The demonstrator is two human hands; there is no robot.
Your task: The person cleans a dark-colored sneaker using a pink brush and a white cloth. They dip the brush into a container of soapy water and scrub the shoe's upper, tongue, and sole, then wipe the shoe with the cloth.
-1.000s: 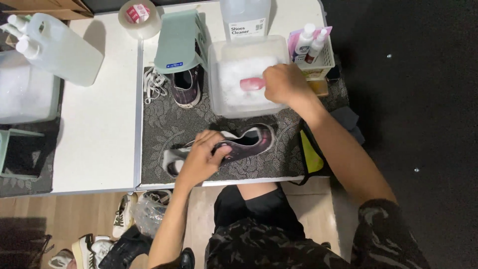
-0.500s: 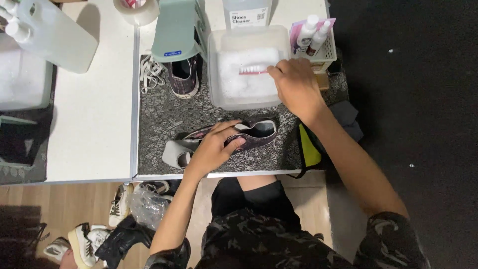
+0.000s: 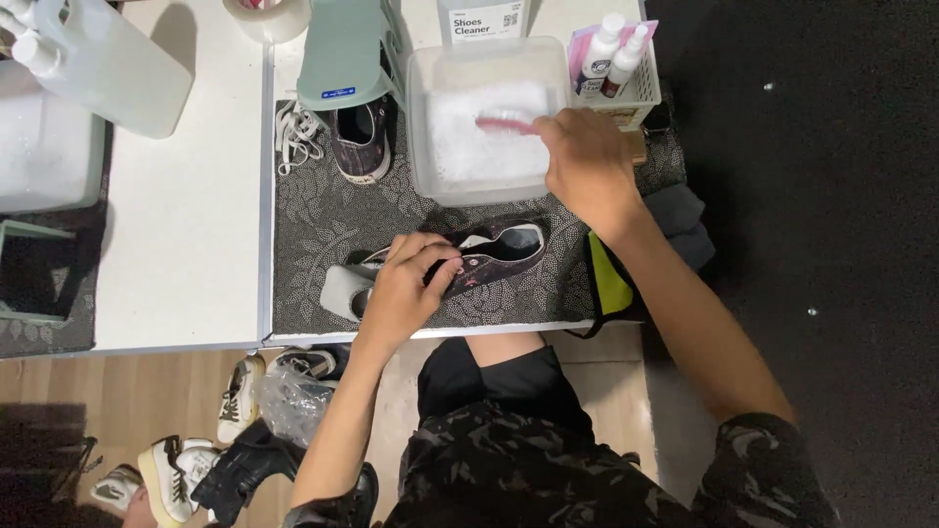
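Leaning over the patterned mat, a person clamps the left hand on a dark sneaker lying near the mat's front edge, while the outstretched right hand, fingers closed around a pink brush, dips it into the foamy tub at the back edge.

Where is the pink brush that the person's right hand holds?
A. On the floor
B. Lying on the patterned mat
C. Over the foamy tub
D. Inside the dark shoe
C: the right hand holds the pink brush over the foam in the clear tub.
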